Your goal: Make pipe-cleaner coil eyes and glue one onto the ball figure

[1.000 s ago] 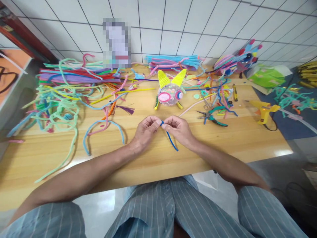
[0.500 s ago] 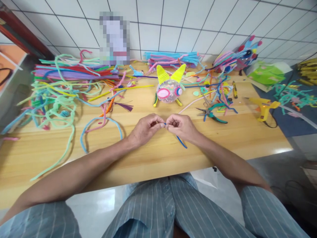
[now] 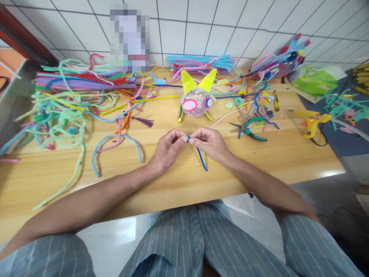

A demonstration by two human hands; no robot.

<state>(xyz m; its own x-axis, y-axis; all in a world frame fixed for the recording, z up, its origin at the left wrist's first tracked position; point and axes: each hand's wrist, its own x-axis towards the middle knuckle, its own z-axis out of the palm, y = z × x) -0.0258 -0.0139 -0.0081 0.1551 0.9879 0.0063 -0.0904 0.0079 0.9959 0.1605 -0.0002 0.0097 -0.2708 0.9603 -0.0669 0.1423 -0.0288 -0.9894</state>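
Observation:
Between my fingertips is a blue pipe cleaner point(image 3: 202, 159), its loose tail hanging down over the table below my right hand. My left hand point(image 3: 170, 148) is closed, thumb and forefinger pinching the bent end of it. Close against it, my right hand point(image 3: 211, 144) pinches the same end from the other side. Part of the bend is hidden by the fingers. Just beyond my hands stands a clear round figure point(image 3: 197, 103) with yellow pointed ears, pink and blue eyes and short legs. A light blue pipe cleaner point(image 3: 135, 144) lies curved left of my left hand.
Pliers point(image 3: 248, 129) with teal handles lie to the right, a yellow glue gun point(image 3: 311, 122) farther right. A yellow cutter point(image 3: 276, 100) sits behind them. Tangled pipe cleaners point(image 3: 66, 119) cover the left side; a bundle point(image 3: 200, 63) lies by the tiled wall.
Both hands have shifted slightly left and up in view, still pinching the blue pipe cleaner. More of its bent end shows, and its tail has swung left.

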